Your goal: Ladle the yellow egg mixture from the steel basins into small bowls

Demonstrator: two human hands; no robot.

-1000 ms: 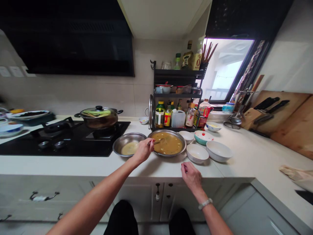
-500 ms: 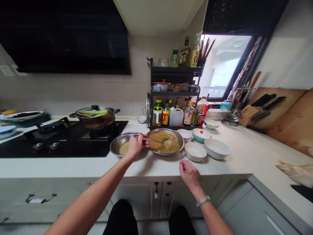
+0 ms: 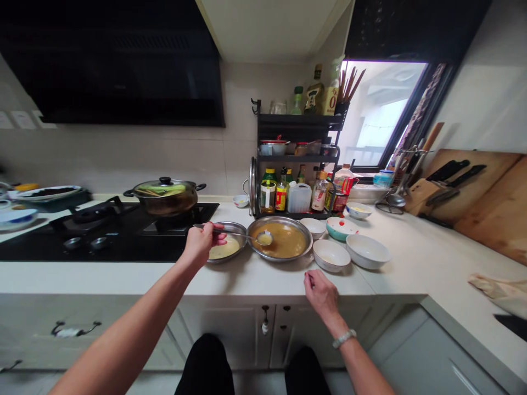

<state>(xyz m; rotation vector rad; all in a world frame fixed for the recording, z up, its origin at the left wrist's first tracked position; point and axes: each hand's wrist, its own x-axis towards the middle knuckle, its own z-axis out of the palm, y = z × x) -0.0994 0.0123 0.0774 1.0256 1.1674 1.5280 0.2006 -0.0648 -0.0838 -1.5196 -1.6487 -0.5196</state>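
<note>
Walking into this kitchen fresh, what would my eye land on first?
Likely the left hand holding a ladle of yellow-brown soup above the left rim of a wide steel bowl on the white counter, with a smaller steel bowl just to its left. Behind, a lidded pot sits on the black stove.

The near rim of the left bowl [image 3: 235,227] is covered by the left hand [image 3: 200,244], and part of the spoon [image 3: 247,235] handle is hidden in its grip. Whether anything is pinched in the right hand [image 3: 323,293] at the front edge of the counter [image 3: 255,280] cannot be told. The plates [image 3: 14,218] at its left end and the cloth [image 3: 494,286] at its right end are cut off by the picture's edges. Labels on the rack [image 3: 296,123] are too small to be read.
</note>
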